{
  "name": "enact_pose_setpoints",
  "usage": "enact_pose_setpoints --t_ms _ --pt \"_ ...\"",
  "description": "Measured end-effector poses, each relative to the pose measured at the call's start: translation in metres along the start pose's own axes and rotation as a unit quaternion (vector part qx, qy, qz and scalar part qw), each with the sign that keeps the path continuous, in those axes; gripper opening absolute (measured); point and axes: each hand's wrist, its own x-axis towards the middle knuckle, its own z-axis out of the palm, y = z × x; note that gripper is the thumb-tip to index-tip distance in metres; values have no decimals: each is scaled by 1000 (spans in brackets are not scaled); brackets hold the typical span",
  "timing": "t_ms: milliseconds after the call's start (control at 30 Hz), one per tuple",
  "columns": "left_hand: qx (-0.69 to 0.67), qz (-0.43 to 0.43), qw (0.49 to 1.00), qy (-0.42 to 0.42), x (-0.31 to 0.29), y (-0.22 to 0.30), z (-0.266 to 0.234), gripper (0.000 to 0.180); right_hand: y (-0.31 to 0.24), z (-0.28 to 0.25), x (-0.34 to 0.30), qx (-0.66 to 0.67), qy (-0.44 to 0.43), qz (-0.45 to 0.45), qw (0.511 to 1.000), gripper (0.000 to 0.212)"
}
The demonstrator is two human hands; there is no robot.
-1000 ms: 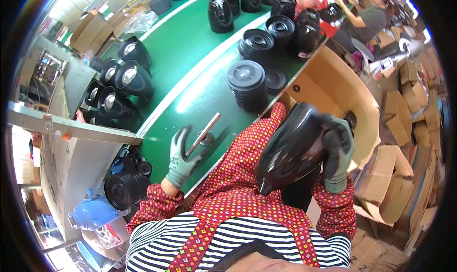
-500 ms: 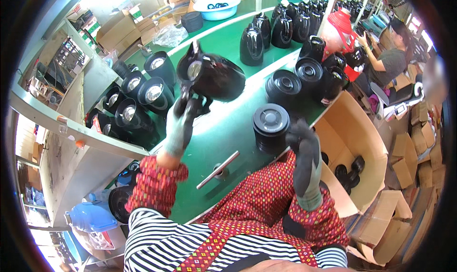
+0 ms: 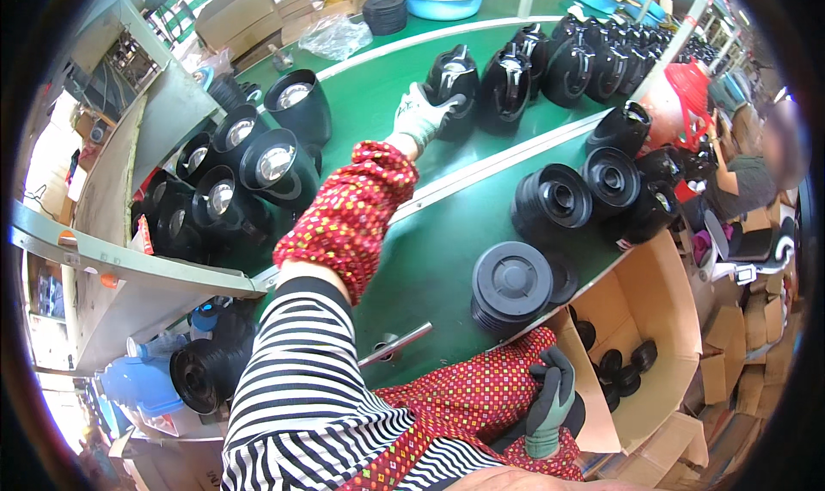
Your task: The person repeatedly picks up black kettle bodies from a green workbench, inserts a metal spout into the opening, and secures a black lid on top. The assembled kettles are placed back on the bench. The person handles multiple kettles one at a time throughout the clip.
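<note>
My left hand (image 3: 419,119), in a pale glove, reaches far across the green work surface and grips the side of a shiny black jug (image 3: 453,76). The jug stands upright at the left end of a row of similar black jugs (image 3: 505,91). Part of my left hand's grip is hidden behind the glove. Low on the right, my right hand (image 3: 552,401), in a grey-and-dark glove, rests over the red patterned apron (image 3: 481,366). Its fingers are loosely bent and apart, with nothing in them. The stack of round black lids (image 3: 512,280) stands above it.
Several open black jug bodies (image 3: 275,164) with silvery insides stand at left behind a metal rail (image 3: 172,272). More ringed black parts (image 3: 559,194) sit at right. An open carton (image 3: 670,293) holds small black pieces. A metal bar (image 3: 395,343) lies near me; a person works at far right.
My left hand has carried the tilted jug away and to the right, and it now stands upright beside the others. My right hand has dropped from beside the lids to my lap.
</note>
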Motion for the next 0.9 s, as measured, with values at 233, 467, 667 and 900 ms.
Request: enact_pose_setpoints --t_ms 233,467,667,900 --pt "477 -100 873 28 30 -59 -149 92 1 11 12 -8 -16 17 1000 44" --pt "407 -110 906 43 51 -130 -175 43 0 10 15 18 -21 0 1000 42" --pt "388 128 912 28 -18 -48 -167 48 -47 -3 27 -3 -26 -78 997 35" --pt "235 388 891 -26 -208 68 -241 42 -164 37 67 37 -168 -213 962 69"
